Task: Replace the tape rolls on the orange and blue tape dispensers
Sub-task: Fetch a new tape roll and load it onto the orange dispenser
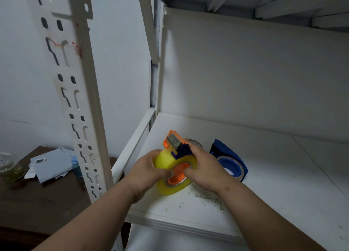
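A: Biggest thing first?
B: White metal shelving unit (pixel 264 171), slotted upright post (pixel 75 99) at left, reddish smears near the top slots. The shelf board has grey crumbs and dirt near its front edge (pixel 207 197).
A: Beside it?
B: Dark brown counter (pixel 37 203) low on the left, carrying blue-grey papers (pixel 51 163), a glass jar (pixel 9 167) and a small blue bottle (pixel 76 165) partly behind the post.
A: Task stuff?
B: Blue tape dispenser (pixel 229 160) lies on the shelf, right of the hands, with a roll around its blue hub. It looks just beside the right hand; contact unclear.
A: Orange one?
B: Orange tape dispenser (pixel 173 141) is held over the shelf's front-left part, cutter end pointing up and away, dark blue piece (pixel 183 150) under the cutter. Yellow tape roll (pixel 170 175) sits around its orange hub (pixel 178 173).
A: Hands?
B: Left hand (pixel 147 171) curled round the left side of the yellow roll, fingertips at the hub. Right hand (pixel 204 167) wrapped over the right side of the roll and dispenser body, thumb near the hub. Both gripping, neither slack.
A: Anything behind?
B: A clear roundish thing (pixel 195 143) peeks out behind the right hand, mostly hidden; can't tell what.
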Tool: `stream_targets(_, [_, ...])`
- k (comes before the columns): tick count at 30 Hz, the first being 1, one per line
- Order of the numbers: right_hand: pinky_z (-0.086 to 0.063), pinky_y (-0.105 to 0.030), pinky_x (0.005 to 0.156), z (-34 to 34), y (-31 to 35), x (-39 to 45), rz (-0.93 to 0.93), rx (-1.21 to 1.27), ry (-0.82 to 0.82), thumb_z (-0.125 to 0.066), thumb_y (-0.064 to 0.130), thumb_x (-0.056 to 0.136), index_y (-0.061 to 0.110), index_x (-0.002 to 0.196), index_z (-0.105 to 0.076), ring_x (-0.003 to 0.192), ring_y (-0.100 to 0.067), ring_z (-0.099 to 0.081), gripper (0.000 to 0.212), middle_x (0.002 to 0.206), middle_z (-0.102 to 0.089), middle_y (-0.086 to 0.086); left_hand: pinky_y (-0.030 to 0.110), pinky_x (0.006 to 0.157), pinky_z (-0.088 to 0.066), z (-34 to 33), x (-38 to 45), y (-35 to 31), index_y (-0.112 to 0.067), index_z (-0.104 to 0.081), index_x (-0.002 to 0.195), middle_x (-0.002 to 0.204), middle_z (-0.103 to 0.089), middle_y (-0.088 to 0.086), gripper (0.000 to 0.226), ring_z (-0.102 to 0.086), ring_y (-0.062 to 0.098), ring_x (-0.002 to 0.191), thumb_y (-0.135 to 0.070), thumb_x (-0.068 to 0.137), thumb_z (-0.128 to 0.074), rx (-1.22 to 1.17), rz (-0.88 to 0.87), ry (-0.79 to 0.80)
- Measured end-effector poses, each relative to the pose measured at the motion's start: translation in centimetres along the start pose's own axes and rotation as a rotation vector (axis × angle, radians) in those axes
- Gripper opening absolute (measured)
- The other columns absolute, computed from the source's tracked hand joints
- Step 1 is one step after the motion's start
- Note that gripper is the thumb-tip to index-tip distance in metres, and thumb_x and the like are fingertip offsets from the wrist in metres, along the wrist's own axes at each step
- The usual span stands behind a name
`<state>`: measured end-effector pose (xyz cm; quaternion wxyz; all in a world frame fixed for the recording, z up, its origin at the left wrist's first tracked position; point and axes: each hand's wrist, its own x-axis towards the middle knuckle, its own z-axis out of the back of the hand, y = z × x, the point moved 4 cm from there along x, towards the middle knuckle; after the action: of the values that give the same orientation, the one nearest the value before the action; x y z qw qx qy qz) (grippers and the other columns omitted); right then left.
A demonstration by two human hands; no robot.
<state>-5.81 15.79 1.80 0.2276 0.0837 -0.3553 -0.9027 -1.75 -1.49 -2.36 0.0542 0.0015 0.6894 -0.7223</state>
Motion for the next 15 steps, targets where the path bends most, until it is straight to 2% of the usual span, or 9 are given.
stream_targets(2, [-0.049, -0.027, 0.08, 0.1, -0.4, -0.1, -0.007, -0.028, 0.01, -0.051, 0.041, 0.066, 0.048, 0.142, -0.022, 0.11, -0.013, -0.056, 0.081, 0.133, -0.053, 0.01, 0.048, 0.086, -0.058, 0.1, 0.0, 0.0, -0.029, -0.068, 0.107, 0.098, -0.077, 0.004, 0.054, -0.073, 0.025, 0.093, -0.012, 0.057, -0.082, 0.017, -0.004, 0.011])
stream_targets(4, [-0.054, -0.035, 0.083, 0.3, -1.0, -0.3, -0.02, -0.051, 0.03, -0.054, 0.043, 0.07, 0.046, 0.141, -0.026, 0.103, -0.012, -0.059, 0.077, 0.125, -0.059, 0.009, 0.046, 0.086, -0.059, 0.2, -0.2, 0.0, -0.03, -0.068, 0.108, 0.099, -0.077, 0.003, 0.054, -0.073, 0.024, 0.093, -0.015, 0.058, -0.082, 0.031, -0.008, 0.031])
stream_targets(6, [-0.053, -0.039, 0.089, 0.6, -1.2, -0.5, -0.018, -0.042, 0.026, -0.057, 0.042, 0.072, 0.047, 0.139, -0.027, 0.109, -0.011, -0.057, 0.074, 0.129, -0.057, 0.007, 0.04, 0.083, -0.059, 0.2, -0.3, -0.1, -0.031, -0.067, 0.11, 0.1, -0.078, 0.0, 0.056, -0.073, 0.021, 0.093, -0.017, 0.059, -0.083, 0.059, -0.016, 0.051])
stream_targets(8, [-0.044, -0.032, 0.098, 0.6, -0.9, -0.6, 0.001, -0.028, 0.002, -0.06, 0.035, 0.072, 0.05, 0.142, -0.014, 0.127, -0.005, -0.041, 0.085, 0.152, -0.033, 0.011, 0.036, 0.079, -0.059, 0.0, -0.2, -0.3, -0.032, -0.068, 0.11, 0.099, -0.078, -0.002, 0.054, -0.073, 0.018, 0.091, -0.016, 0.06, -0.082, 0.069, -0.024, 0.078])
stream_targets(9, [-0.041, -0.03, 0.1, 0.4, -0.6, -0.5, 0.014, -0.024, 0.005, -0.06, 0.033, 0.071, 0.052, 0.142, -0.007, 0.132, -0.005, -0.034, 0.091, 0.156, -0.022, 0.017, 0.036, 0.08, -0.059, -0.1, -0.2, -0.4, -0.032, -0.068, 0.109, 0.099, -0.078, -0.002, 0.054, -0.074, 0.017, 0.091, -0.015, 0.06, -0.081, 0.069, -0.027, 0.088])
stream_targets(10, [-0.042, -0.03, 0.099, 0.2, -0.3, -0.5, 0.03, -0.019, 0.019, -0.059, 0.032, 0.069, 0.055, 0.142, -0.003, 0.133, -0.007, -0.034, 0.095, 0.156, -0.021, 0.018, 0.037, 0.081, -0.059, -0.1, -0.1, -0.5, -0.031, -0.068, 0.11, 0.1, -0.078, -0.001, 0.054, -0.074, 0.018, 0.091, -0.014, 0.06, -0.081, 0.069, -0.028, 0.091])
stream_targets(12, [-0.048, -0.033, 0.095, -0.1, 0.0, -0.3, 0.053, -0.01, 0.043, -0.056, 0.035, 0.064, 0.055, 0.142, -0.005, 0.129, -0.014, -0.043, 0.095, 0.149, -0.034, 0.014, 0.04, 0.085, -0.059, -0.1, 0.0, -0.5, -0.029, -0.068, 0.11, 0.101, -0.077, 0.002, 0.055, -0.073, 0.02, 0.093, -0.013, 0.059, -0.082, 0.063, -0.023, 0.08])
stream_targets(15, [-0.05, -0.035, 0.095, 0.2, -0.4, 0.0, 0.071, -0.004, 0.035, -0.053, 0.038, 0.064, 0.053, 0.143, -0.01, 0.127, -0.013, -0.046, 0.092, 0.146, -0.038, 0.015, 0.044, 0.087, -0.058, 0.0, 0.2, -0.4, -0.027, -0.068, 0.109, 0.1, -0.077, 0.003, 0.055, -0.073, 0.022, 0.093, -0.012, 0.058, -0.081, 0.047, -0.015, 0.065])
